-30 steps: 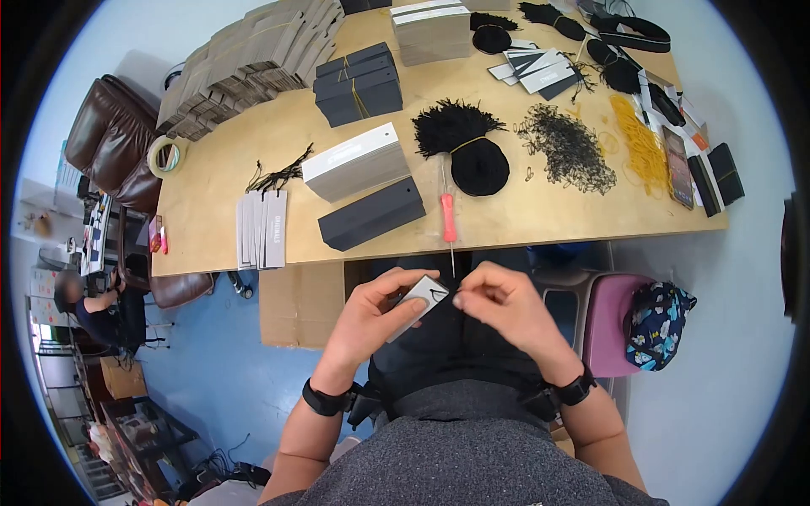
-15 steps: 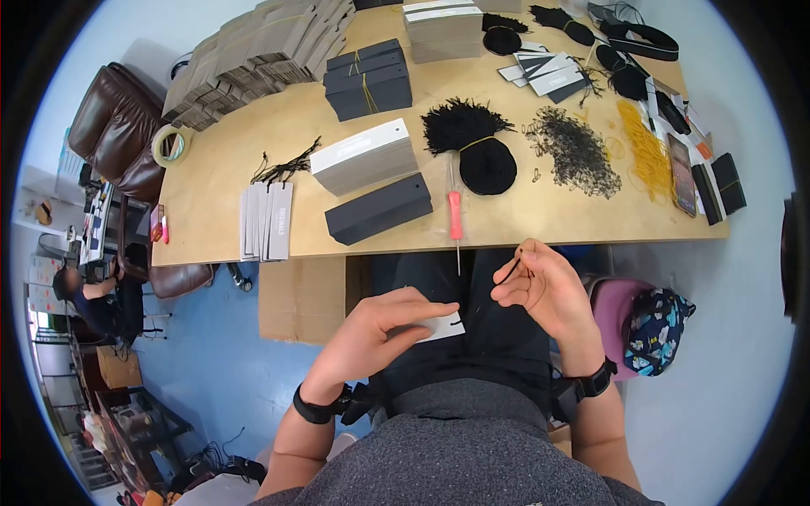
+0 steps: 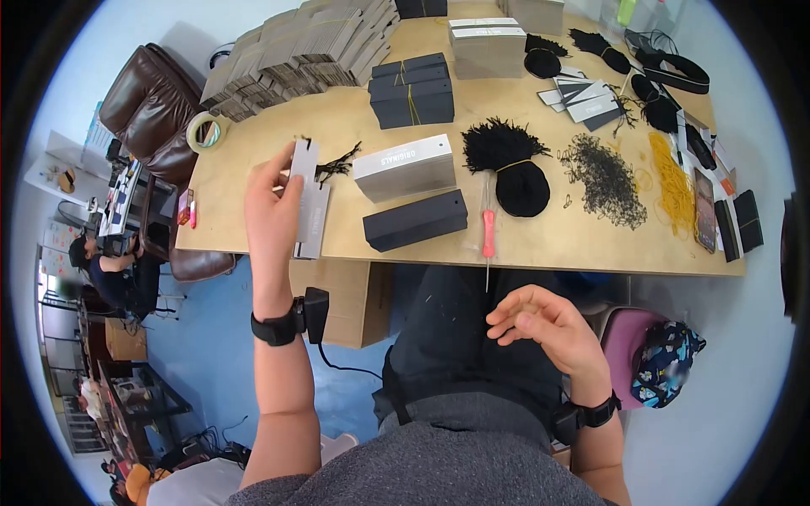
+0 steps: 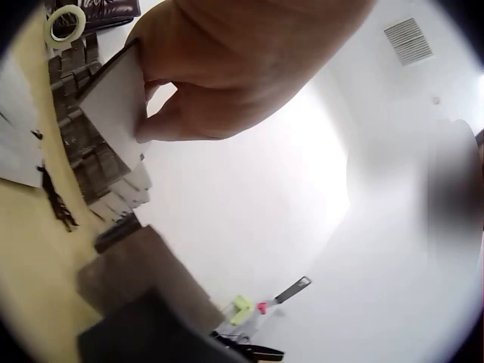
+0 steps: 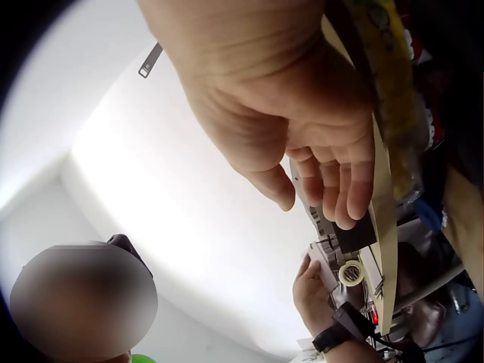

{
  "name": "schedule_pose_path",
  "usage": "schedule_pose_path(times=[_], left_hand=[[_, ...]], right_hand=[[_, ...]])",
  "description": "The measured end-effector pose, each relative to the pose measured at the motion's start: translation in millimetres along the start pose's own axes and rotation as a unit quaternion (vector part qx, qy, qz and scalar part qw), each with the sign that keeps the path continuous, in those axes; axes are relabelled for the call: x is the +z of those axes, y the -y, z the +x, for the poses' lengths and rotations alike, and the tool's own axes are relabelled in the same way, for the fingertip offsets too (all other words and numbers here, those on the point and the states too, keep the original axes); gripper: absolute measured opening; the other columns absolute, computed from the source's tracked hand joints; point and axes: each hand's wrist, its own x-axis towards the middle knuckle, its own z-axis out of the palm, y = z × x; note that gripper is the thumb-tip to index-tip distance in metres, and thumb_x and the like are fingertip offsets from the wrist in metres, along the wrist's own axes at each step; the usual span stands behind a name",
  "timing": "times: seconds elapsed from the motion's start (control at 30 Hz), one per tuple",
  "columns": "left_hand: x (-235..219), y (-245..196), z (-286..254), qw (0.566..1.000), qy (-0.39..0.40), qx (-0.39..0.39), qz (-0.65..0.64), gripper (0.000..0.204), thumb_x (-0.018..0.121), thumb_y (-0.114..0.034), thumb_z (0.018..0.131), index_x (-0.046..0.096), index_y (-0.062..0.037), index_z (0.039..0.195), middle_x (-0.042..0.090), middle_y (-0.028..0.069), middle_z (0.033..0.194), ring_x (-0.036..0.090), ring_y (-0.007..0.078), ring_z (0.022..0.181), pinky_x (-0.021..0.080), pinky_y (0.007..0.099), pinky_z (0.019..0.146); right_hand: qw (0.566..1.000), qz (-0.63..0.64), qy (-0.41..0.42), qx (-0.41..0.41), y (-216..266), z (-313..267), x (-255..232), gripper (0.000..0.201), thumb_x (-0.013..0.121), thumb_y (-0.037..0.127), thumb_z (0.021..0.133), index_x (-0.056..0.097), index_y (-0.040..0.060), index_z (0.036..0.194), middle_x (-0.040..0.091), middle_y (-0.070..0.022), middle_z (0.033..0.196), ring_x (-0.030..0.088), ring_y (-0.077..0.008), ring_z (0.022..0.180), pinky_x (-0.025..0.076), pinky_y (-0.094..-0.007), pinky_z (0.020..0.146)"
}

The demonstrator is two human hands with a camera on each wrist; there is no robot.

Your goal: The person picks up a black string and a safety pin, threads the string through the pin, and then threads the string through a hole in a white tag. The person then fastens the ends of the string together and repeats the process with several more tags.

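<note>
My left hand (image 3: 274, 211) pinches a light grey hang tag (image 3: 305, 160) between thumb and fingers, over the left part of the table. Beneath it lies a small pile of similar tags (image 3: 315, 221), their black strings (image 3: 339, 164) spread behind them. In the left wrist view the held tag (image 4: 117, 110) shows its flat, plain face, tilted. My right hand (image 3: 544, 329) hovers over the lap before the table edge, fingers loosely bent and holding nothing. Closest to it is a red-handled tool (image 3: 488, 234) with a thin metal shaft jutting past the edge.
Stacks of white tags (image 3: 405, 169) and dark tags (image 3: 415, 221) stand mid-table. Right of them lie a bundle of black strings (image 3: 521, 187), a heap of small dark clips (image 3: 603, 181) and yellow rubber bands (image 3: 669, 190). A tape roll (image 3: 207, 132) sits at the left. Behind are more bundled stacks (image 3: 412, 93).
My left hand has carried the tag from over the lap up and left to the tag pile. The right hand has let go of the black string and lowered slightly.
</note>
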Motion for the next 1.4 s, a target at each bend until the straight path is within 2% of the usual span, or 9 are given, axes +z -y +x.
schedule_pose_path(times=[0.27,0.33,0.5,0.67,0.87,0.97,1.0,1.17,1.4], left_hand=[[42,76,-29,0.978,-0.002,0.012,0.207,0.039,0.061,0.005,0.082,0.066,0.0010,0.121,0.054,0.0209,0.116,0.055,0.0359,0.106,0.045,0.0417,0.093],[38,63,-37,0.962,-0.117,0.098,0.228,0.038,0.063,0.005,0.081,0.066,0.0011,0.119,0.053,0.0198,0.119,0.053,0.0350,0.108,0.045,0.0427,0.093],[23,-10,-83,0.964,-0.201,0.123,0.124,0.031,0.060,0.008,0.083,0.068,0.0002,0.112,0.056,0.0153,0.111,0.057,0.0301,0.100,0.046,0.0380,0.088],[51,-54,-128,0.985,0.061,0.138,-0.079,0.023,0.062,0.012,0.083,0.070,0.0001,0.101,0.062,0.0104,0.101,0.061,0.0236,0.094,0.049,0.0314,0.080],[77,-67,-134,0.951,0.206,0.088,-0.214,0.023,0.060,0.009,0.089,0.071,-0.0013,0.107,0.064,0.0107,0.105,0.064,0.0187,0.092,0.052,0.0267,0.078],[92,-76,-128,0.830,0.354,-0.174,-0.394,0.031,0.049,-0.015,0.105,0.060,0.0043,0.126,0.067,0.0130,0.116,0.066,0.0197,0.097,0.054,0.0301,0.083],[97,-79,-125,0.830,0.353,-0.174,-0.394,0.031,0.049,-0.015,0.105,0.060,0.0043,0.126,0.067,0.0130,0.116,0.066,0.0197,0.097,0.054,0.0301,0.083],[124,-80,-114,0.642,0.393,-0.362,-0.550,0.044,0.046,-0.029,0.106,0.056,0.0078,0.129,0.066,0.0129,0.115,0.064,0.0191,0.099,0.051,0.0323,0.090],[131,-72,-110,0.623,0.383,-0.408,-0.546,0.034,0.051,-0.025,0.105,0.062,0.0027,0.121,0.063,0.0023,0.091,0.055,0.0087,0.075,0.048,0.0246,0.070]], right_hand=[[0.983,-0.125,-0.116,-0.064,9,18,-3,0.018,0.063,0.011,0.097,0.064,-0.0007,0.110,0.067,-0.0078,0.100,0.066,-0.0149,0.087,0.052,-0.0252,0.078],[0.830,-0.459,-0.231,-0.219,18,33,-6,0.011,0.065,0.005,0.093,0.067,0.0022,0.104,0.063,-0.0082,0.091,0.064,-0.0157,0.078,0.051,-0.0250,0.070],[0.699,-0.569,-0.313,-0.301,18,74,-23,0.010,0.069,0.005,0.087,0.068,0.0054,0.096,0.057,-0.0081,0.086,0.061,-0.0245,0.073,0.050,-0.0336,0.064],[0.600,-0.663,-0.301,-0.330,17,97,-32,0.009,0.071,0.005,0.081,0.066,0.0072,0.087,0.054,-0.0079,0.082,0.060,-0.0263,0.074,0.049,-0.0374,0.063],[0.629,-0.618,-0.321,-0.346,17,91,-24,0.012,0.073,0.005,0.078,0.064,0.0066,0.086,0.053,-0.0084,0.081,0.059,-0.0280,0.073,0.048,-0.0379,0.064],[0.637,-0.610,-0.317,-0.349,18,81,-16,0.012,0.072,0.005,0.078,0.064,0.0060,0.085,0.054,-0.0090,0.080,0.059,-0.0289,0.073,0.048,-0.0383,0.064],[0.637,-0.611,-0.316,-0.349,18,75,-11,0.012,0.072,0.005,0.078,0.064,0.0060,0.085,0.054,-0.0090,0.080,0.059,-0.0289,0.073,0.048,-0.0383,0.064],[0.583,-0.668,-0.226,-0.403,12,44,15,0.014,0.073,0.008,0.078,0.062,0.0063,0.085,0.052,-0.0070,0.079,0.056,-0.0258,0.071,0.045,-0.0374,0.061],[0.651,-0.665,-0.059,-0.361,-20,9,31,0.019,0.078,0.012,0.074,0.064,0.0074,0.086,0.053,-0.0040,0.077,0.056,-0.0217,0.068,0.042,-0.0341,0.057]])
